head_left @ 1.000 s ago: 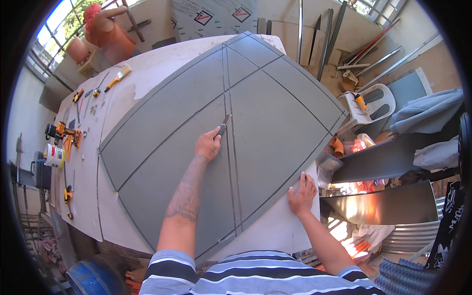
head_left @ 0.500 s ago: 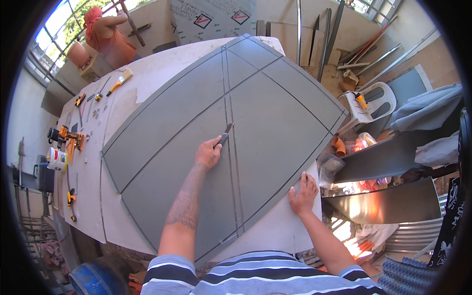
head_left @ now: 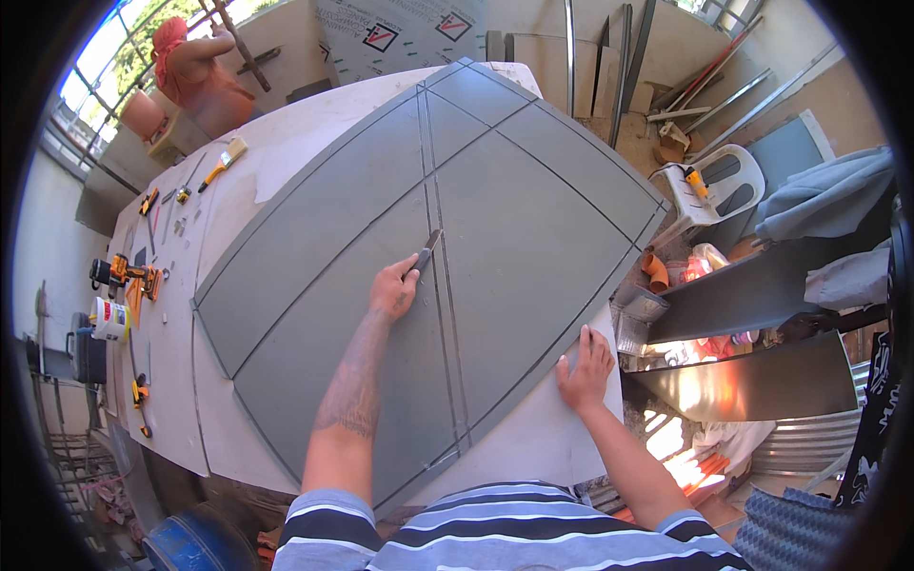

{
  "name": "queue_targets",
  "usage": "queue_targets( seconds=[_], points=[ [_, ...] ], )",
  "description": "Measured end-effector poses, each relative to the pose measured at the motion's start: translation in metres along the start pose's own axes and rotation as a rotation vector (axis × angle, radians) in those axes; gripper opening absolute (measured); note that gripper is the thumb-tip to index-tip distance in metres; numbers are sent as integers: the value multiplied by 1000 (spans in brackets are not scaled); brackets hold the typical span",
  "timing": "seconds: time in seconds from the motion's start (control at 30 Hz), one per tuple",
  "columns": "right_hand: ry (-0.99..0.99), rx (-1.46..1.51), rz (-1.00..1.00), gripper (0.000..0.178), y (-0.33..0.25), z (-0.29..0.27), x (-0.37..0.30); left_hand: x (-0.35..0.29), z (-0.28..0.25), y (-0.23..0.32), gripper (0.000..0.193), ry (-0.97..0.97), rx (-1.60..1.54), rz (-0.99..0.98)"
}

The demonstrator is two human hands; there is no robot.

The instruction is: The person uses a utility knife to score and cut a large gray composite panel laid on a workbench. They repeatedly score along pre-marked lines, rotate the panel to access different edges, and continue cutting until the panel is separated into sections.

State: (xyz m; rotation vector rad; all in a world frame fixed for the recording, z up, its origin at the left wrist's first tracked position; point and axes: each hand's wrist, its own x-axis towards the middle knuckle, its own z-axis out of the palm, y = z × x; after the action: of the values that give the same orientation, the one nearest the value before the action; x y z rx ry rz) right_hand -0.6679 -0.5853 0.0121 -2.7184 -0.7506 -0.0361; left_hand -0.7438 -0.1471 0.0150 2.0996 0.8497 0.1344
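Observation:
A large grey panel (head_left: 533, 247), scored with dark grooves, lies at a slant on the white table (head_left: 228, 428). My left hand (head_left: 392, 289) is closed round the dark grey handle of a knife (head_left: 426, 254). Its narrow blade points away from me, at the pair of parallel grooves running lengthwise near the panel's middle. Whether the tip touches the surface I cannot tell. At the panel's near right edge my right hand (head_left: 586, 369) rests on the white tabletop, fingers spread and holding nothing, fingertips close to that edge.
Along the table's left side lie a paintbrush (head_left: 224, 164), a yellow-black cordless drill (head_left: 126, 274), a white tub (head_left: 111, 319) and several small tools. Beyond the far left side is a person in orange (head_left: 195, 81). A white plastic chair (head_left: 728, 181) and dark sheet pieces (head_left: 752, 381) stand right.
The knife in my left hand has slid slightly away from me along the grooves. My right hand stays by the panel's edge. The whole view has shifted a little.

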Motion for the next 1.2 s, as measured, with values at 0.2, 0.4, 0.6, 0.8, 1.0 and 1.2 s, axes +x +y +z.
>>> queue_targets(
  seconds=[0.2, 0.4, 0.6, 0.8, 1.0, 1.2],
  points=[
    [-37, -12, 40, 83, 1, 0, 0, -5, 3, 5, 42, 30, -36, 17],
    [-2, -4, 29, 82, -1, -1, 1, -4, 6, 9, 41, 142, 1, 10],
    [-70, -9, 56, 84, -2, -3, 3, -11, 4, 14, 43, 65, -3, -20],
    [-65, -1, 35, 84, 1, 0, 3, -7, 4, 9, 44, 98, -10, 43],
    [-60, -25, 22, 85, 0, -2, 3, -10, -6, 18, 43, 48, -35, 35],
    [-56, -31, 23, 85, -1, -1, 2, -19, -7, 29, 44, 31, -26, -21]
  ],
)
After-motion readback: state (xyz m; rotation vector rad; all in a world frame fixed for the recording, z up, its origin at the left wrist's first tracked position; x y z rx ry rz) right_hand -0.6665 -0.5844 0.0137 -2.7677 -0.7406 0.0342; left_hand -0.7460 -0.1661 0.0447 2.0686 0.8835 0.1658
